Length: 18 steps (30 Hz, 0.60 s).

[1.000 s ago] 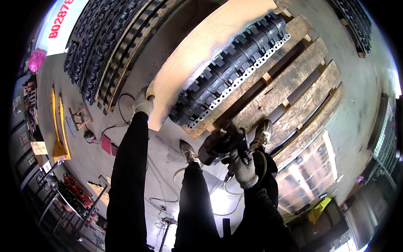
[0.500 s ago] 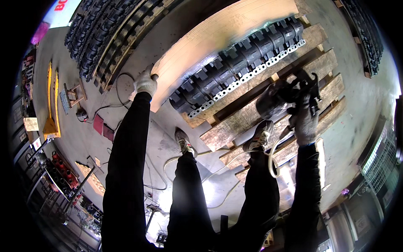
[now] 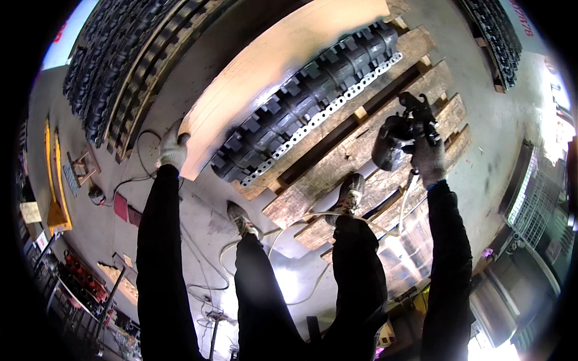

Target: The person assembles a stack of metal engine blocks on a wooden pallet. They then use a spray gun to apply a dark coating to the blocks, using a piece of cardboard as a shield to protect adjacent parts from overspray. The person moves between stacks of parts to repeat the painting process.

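Bare pallet between knobby tyre and spray gun

Knobby tyre on pallet, board behind it — spray gun to the right, above pallet.

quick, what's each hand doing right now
left hand: closed on the edge of the plywood sheet
right hand: closed, holding the black power tool

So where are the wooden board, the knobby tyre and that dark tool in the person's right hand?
wooden board (image 3: pixel 271 66), head view, middle of its pale face.
knobby tyre (image 3: pixel 307 102), head view, on the black tread blocks.
dark tool (image 3: pixel 391 144), head view, on its rounded body.
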{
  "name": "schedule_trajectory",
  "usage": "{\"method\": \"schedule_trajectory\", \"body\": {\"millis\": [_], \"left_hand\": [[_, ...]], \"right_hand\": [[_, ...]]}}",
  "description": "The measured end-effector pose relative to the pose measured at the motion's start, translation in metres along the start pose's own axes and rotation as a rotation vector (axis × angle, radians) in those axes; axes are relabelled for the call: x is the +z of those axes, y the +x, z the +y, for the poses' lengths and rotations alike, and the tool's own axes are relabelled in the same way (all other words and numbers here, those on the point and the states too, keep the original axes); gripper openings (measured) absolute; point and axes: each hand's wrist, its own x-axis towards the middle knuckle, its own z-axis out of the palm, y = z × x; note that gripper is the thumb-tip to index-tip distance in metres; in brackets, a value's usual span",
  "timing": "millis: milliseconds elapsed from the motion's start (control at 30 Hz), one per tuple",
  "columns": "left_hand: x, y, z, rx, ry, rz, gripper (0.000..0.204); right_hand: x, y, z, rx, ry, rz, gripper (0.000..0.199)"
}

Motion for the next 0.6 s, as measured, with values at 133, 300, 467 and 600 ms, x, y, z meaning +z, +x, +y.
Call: {"method": "schedule_trajectory", "body": {"millis": [133,300,467,600], "left_hand": [[-0.001,0.0,0.001,-0.003,-0.051,-0.026,0.045],[-0.009,0.003,0.011,-0.001,-0.131,-0.08,0.043],[-0.008,0.007,0.018,-0.083,-0.006,-0.088,0.042],[-0.01,0.008,0.019,-0.044,0.01,-0.114,0.043]], "right_hand": [[0.008,-0.004,0.006,0.082,0.048,0.043,0.041],[0.007,-0.003,0.009,0.071,0.062,0.017,0.04],[0.003,0.006,0.014,0.057,0.02,0.017,0.039],[0.001,0.017,0.001,0.091,-0.04,0.027,0.04]]}}
